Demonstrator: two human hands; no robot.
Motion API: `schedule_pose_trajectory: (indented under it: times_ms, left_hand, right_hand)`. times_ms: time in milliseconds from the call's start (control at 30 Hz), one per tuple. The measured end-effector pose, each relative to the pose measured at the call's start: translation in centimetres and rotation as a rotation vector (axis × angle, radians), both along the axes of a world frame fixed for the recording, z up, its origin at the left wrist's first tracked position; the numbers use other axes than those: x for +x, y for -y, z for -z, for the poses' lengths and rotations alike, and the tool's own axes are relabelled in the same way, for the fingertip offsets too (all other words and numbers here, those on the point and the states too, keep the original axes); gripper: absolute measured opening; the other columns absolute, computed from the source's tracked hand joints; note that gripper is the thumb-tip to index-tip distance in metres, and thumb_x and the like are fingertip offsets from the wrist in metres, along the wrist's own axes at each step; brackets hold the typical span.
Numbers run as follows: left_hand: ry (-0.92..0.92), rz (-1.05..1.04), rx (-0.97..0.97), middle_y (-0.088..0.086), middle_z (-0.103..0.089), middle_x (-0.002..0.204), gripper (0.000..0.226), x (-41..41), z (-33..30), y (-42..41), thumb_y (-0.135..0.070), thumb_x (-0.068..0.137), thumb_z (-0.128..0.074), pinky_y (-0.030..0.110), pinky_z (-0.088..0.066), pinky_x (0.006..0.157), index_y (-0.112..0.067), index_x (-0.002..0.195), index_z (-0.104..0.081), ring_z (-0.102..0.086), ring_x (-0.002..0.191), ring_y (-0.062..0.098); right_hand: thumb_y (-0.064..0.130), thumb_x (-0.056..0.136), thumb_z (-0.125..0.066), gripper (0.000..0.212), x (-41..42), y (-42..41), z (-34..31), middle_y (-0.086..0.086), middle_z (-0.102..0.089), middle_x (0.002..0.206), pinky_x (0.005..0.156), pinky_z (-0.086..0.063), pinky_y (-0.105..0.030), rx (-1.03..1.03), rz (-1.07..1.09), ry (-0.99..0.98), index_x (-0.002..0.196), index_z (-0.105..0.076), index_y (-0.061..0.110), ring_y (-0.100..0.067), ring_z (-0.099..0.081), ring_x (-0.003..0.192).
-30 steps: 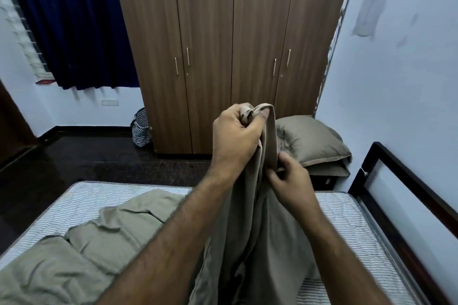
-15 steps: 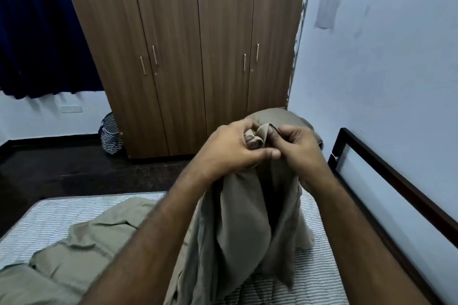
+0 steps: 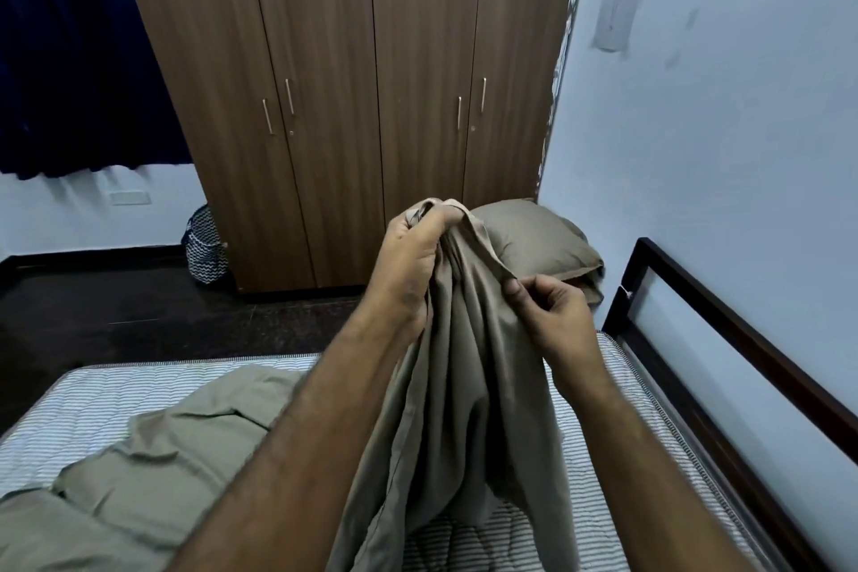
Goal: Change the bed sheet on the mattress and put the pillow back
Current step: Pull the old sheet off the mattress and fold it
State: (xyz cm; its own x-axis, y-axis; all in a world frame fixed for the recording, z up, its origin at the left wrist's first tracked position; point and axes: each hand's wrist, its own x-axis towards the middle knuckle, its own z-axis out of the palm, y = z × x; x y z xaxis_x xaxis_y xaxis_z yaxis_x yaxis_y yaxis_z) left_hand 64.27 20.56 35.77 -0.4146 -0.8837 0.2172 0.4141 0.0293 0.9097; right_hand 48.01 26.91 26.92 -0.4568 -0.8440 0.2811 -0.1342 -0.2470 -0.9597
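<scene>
Bedroom head view: wooden wardrobe [image 3: 371,84] behind, striped mattress [image 3: 139,390] mostly bare, olive bed sheet [image 3: 455,386] half heaped on it, half lifted. Left hand [image 3: 413,260] clenches the bunched top edge while right hand [image 3: 552,316], beside the left half a second ago, now pinches the hem lower down, so it's likely hunting a corner, spreading not begun. Pillow [image 3: 534,242] sits off beyond the mattress; patterned basket [image 3: 206,246] by the wardrobe, contents not visible.
</scene>
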Motion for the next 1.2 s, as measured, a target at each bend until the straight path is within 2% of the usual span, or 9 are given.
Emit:
schedule_pose_trajectory:
  times_ms: [200, 400, 500, 567, 733, 833, 933, 1067, 1200]
  left_hand:
    - [-0.109, 0.106, 0.181, -0.001, -0.032, 0.056, 0.024, 0.3, 0.6, -0.6, -0.013, 0.080, -0.052, 0.030, -0.033, 0.061, -0.021, 0.062, -0.038, -0.029, 0.056, 0.013]
    - [-0.454, 0.142, 0.336, -0.001, -0.060, 0.067, 0.028, 1.6, -1.4, 0.3, -0.020, 0.096, -0.044, 0.026, -0.044, 0.062, -0.019, 0.068, -0.047, -0.048, 0.058, 0.011]
    - [-0.312, 0.229, 0.285, -0.001, -0.040, 0.058, 0.025, 1.0, -1.7, -0.6, -0.016, 0.089, -0.044, 0.027, -0.035, 0.055, -0.018, 0.064, -0.042, -0.037, 0.050, 0.012]
    - [-0.134, 0.248, 0.232, 0.000, -0.037, 0.062, 0.012, 0.6, -1.0, -0.6, -0.018, 0.079, -0.050, 0.033, -0.030, 0.060, -0.019, 0.069, -0.044, -0.032, 0.055, 0.014]
    - [0.445, 0.185, -0.282, 0.002, -0.072, 0.089, 0.032, 0.8, 1.3, -0.6, -0.030, 0.086, -0.082, 0.031, -0.055, 0.075, -0.011, 0.108, -0.068, -0.067, 0.081, 0.011]
    - [0.643, 0.195, -0.389, 0.001, -0.061, 0.069, 0.051, 0.8, 1.8, -1.0, -0.049, 0.073, -0.088, 0.037, -0.042, 0.064, -0.003, 0.081, -0.067, -0.055, 0.067, 0.013]
    - [0.591, -0.006, -0.385, 0.000, -0.058, 0.060, 0.046, 0.8, 1.8, -0.8, -0.045, 0.074, -0.085, 0.038, -0.042, 0.061, -0.007, 0.067, -0.062, -0.052, 0.061, 0.016]
    - [0.393, -0.270, -0.366, 0.017, -0.067, 0.072, 0.031, 1.3, 1.3, -0.8, -0.034, 0.087, -0.074, 0.053, -0.057, 0.070, -0.005, 0.077, -0.069, -0.068, 0.071, 0.025]
    - [0.185, -0.473, -0.244, 0.009, -0.072, 0.074, 0.030, 1.3, 1.4, 0.0, -0.036, 0.088, -0.073, 0.054, -0.059, 0.075, -0.008, 0.076, -0.069, -0.070, 0.074, 0.031]
  right_hand:
    - [0.039, 0.091, -0.074, 0.026, 0.6, 0.6, -1.0, -0.014, -0.070, 0.073, 0.063, -0.045, -0.031, -0.004, -0.022, -0.268, 0.077, -0.074, 0.016, -0.009, -0.057, 0.067]
    - [0.033, 0.094, -0.071, 0.024, 0.4, 0.4, 2.3, 0.005, -0.069, 0.067, 0.065, -0.046, -0.032, 0.120, -0.099, -0.168, 0.073, -0.073, 0.021, -0.006, -0.056, 0.066]
    - [0.042, 0.091, -0.069, 0.029, 0.8, 0.5, 3.4, -0.004, -0.075, 0.076, 0.070, -0.051, -0.039, 0.112, -0.023, -0.146, 0.080, -0.077, 0.016, -0.008, -0.062, 0.072]
    - [0.032, 0.095, -0.069, 0.026, 1.3, 0.3, 2.0, -0.002, -0.075, 0.076, 0.069, -0.050, -0.032, 0.025, -0.017, -0.059, 0.080, -0.076, 0.012, -0.007, -0.062, 0.073]
    - [0.026, 0.096, -0.064, 0.026, 2.4, -1.2, -3.7, -0.006, -0.070, 0.073, 0.060, -0.049, -0.023, -0.142, -0.161, 0.106, 0.080, -0.072, 0.007, -0.011, -0.062, 0.067]
    - [0.025, 0.094, -0.064, 0.028, 2.5, -1.4, -5.2, -0.014, -0.072, 0.080, 0.063, -0.057, -0.025, -0.120, -0.229, 0.160, 0.087, -0.072, -0.001, -0.019, -0.067, 0.073]
    - [0.028, 0.092, -0.066, 0.026, 1.9, -1.4, -4.7, -0.012, -0.073, 0.087, 0.072, -0.057, -0.025, -0.127, -0.175, 0.124, 0.094, -0.071, 0.003, -0.019, -0.067, 0.082]
    - [0.032, 0.088, -0.070, 0.020, 1.0, -2.1, -1.8, -0.006, -0.073, 0.084, 0.070, -0.053, -0.028, -0.039, -0.167, 0.026, 0.089, -0.073, 0.013, -0.014, -0.062, 0.078]
    - [0.038, 0.087, -0.072, 0.029, 0.3, -2.4, 1.3, -0.006, -0.070, 0.076, 0.066, -0.047, -0.030, 0.073, -0.090, -0.055, 0.083, -0.074, 0.009, -0.012, -0.059, 0.071]
